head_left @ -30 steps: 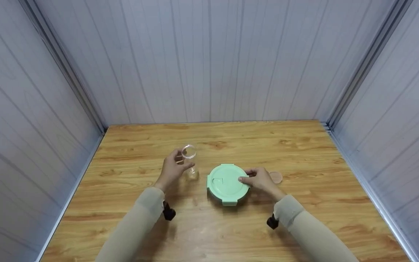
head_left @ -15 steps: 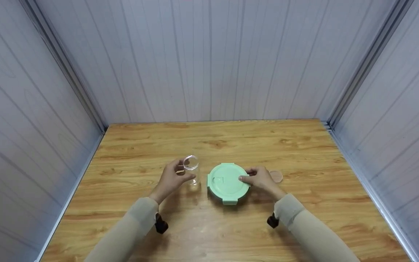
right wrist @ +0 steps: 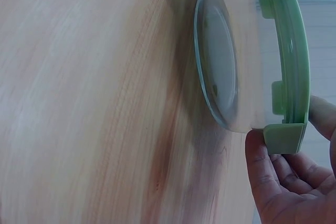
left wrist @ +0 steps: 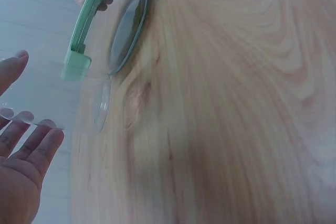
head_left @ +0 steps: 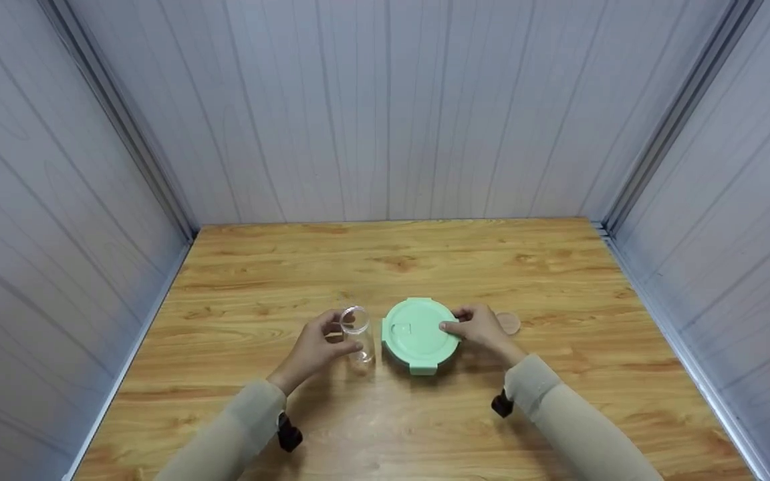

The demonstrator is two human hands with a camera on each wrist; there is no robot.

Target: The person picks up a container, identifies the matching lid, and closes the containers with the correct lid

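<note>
My left hand (head_left: 317, 346) holds a clear, straight-sided glass jar (head_left: 360, 342) upright, thumb on the near side and fingers on the far side. Its mouth is uncovered and nothing shows inside. Just to its right stands a round glass food container (head_left: 418, 335) with a light green clip-on lid. My right hand (head_left: 483, 332) grips that container's right edge, with the thumb on top of the lid. From the right wrist view, its fingers (right wrist: 261, 169) lie under a lid clip. The glass body (left wrist: 128, 32) also shows beyond the jar in the left wrist view.
A small round wooden disc (head_left: 508, 323) lies flat just right of my right hand. The wood-grain table (head_left: 392, 427) is bounded by pale panel walls (head_left: 385, 113) at the back and both sides. A black wrist camera (head_left: 289, 433) hangs under the left sleeve.
My left hand has drawn the glass jar nearer to me and slightly right, so it now stands close beside the container. The right hand and container have stayed put.
</note>
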